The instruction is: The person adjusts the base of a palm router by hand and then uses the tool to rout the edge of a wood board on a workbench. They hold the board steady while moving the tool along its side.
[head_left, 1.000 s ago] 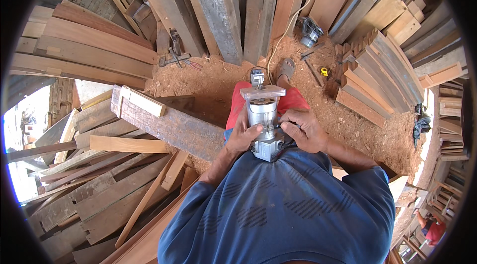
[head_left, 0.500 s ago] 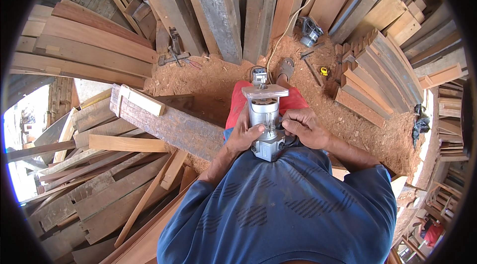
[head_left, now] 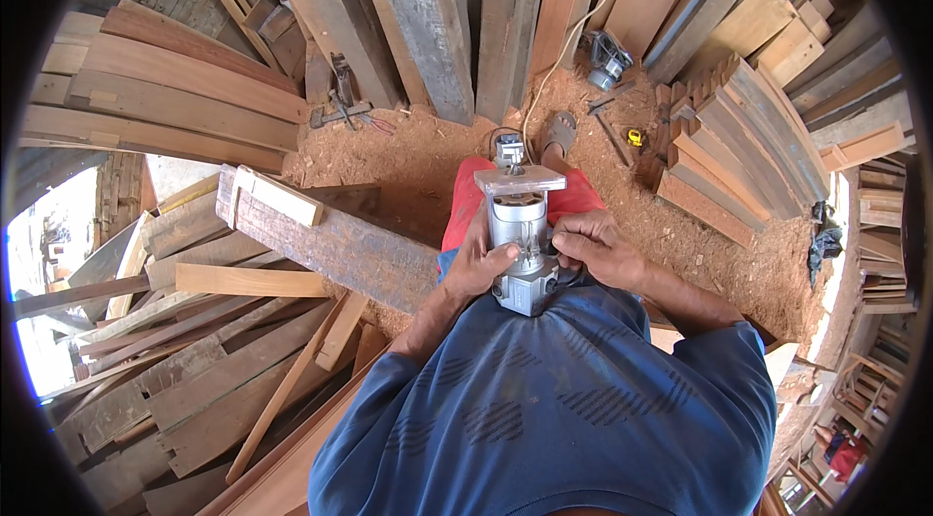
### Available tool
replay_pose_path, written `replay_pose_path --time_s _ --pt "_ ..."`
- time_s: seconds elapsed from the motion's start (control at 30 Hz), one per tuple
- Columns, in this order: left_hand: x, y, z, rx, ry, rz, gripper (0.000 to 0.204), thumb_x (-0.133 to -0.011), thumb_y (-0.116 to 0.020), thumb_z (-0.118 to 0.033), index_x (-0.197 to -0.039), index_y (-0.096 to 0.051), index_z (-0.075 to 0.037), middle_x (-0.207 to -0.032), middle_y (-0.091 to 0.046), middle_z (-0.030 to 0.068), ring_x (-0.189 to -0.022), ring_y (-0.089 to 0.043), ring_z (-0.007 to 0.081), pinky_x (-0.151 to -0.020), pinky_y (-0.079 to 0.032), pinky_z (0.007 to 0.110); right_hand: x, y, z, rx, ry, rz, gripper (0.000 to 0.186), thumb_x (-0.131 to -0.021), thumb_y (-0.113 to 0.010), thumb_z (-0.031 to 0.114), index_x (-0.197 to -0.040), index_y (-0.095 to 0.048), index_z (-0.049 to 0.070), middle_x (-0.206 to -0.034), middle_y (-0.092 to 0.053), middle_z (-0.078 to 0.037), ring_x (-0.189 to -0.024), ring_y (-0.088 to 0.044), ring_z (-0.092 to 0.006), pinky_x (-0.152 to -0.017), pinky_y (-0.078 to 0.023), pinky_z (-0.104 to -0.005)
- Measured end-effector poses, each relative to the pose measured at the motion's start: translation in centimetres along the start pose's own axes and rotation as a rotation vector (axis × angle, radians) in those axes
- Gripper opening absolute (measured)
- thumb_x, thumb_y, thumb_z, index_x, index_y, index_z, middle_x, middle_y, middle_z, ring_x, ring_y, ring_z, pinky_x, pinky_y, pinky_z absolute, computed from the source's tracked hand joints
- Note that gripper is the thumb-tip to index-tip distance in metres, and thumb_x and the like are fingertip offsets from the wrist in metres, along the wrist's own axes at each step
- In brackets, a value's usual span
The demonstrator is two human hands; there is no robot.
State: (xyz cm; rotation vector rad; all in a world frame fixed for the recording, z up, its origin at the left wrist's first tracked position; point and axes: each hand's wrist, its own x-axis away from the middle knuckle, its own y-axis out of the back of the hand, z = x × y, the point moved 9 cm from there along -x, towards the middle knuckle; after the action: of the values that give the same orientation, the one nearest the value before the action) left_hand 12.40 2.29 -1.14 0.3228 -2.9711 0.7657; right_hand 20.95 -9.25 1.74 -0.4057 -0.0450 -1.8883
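Observation:
Between my legs and against my shirt stands a silver trim router (head_left: 519, 224). Its flat, clear base plate (head_left: 522, 179) faces up, with a bit sticking out above it. My left hand (head_left: 478, 258) is wrapped round the left of the body, thumb across the front. At the router's right side, my right hand (head_left: 595, 249) is closed, thumb and forefinger pinched together against the housing. Whatever lies between those fingertips is hidden.
A weathered plank (head_left: 330, 239) slants in from my left. Beyond my feet on the sawdust are a corded power tool (head_left: 607, 59), a yellow tape measure (head_left: 635, 138), a hammer (head_left: 342, 114) and red-handled pliers (head_left: 381, 125). Stacked boards (head_left: 748, 147) surround me. Another person (head_left: 844, 456) is far right.
Very little differs. The router and both hands stay nearly in place, with only a slight shift at the right fingertips. The far person at lower right has shifted a little.

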Motion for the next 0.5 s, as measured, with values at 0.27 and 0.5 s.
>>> replay_pose_path --time_s 0.27,0.5 --pt "0.1 0.3 1.0 0.099 -0.005 -0.028 0.086 -0.087 -0.078 -0.038 -0.151 -0.034 0.000 -0.134 -0.056 0.0098 -0.123 -0.055 0.0188 -0.105 -0.044 0.037 0.2 -0.5 3.2 0.278 0.086 -0.022 0.028 -0.106 -0.050 0.017 -0.086 -0.061 0.001 -0.072 -0.057 -0.002 -0.070 -0.053 -0.0099 -0.063 -0.044 -0.0291" --pt "0.5 0.2 0.2 0.040 0.007 -0.066 0.082 -0.091 -0.077 -0.035 -0.152 -0.034 -0.001 -0.134 -0.057 0.0101 -0.123 -0.055 0.0189 -0.106 -0.044 0.037 -0.1 -0.6 1.8 0.152 0.079 0.018 0.029 -0.106 -0.051 0.017 -0.083 -0.060 0.001 -0.070 -0.055 -0.001 -0.067 -0.052 -0.0097 -0.062 -0.043 -0.0297"
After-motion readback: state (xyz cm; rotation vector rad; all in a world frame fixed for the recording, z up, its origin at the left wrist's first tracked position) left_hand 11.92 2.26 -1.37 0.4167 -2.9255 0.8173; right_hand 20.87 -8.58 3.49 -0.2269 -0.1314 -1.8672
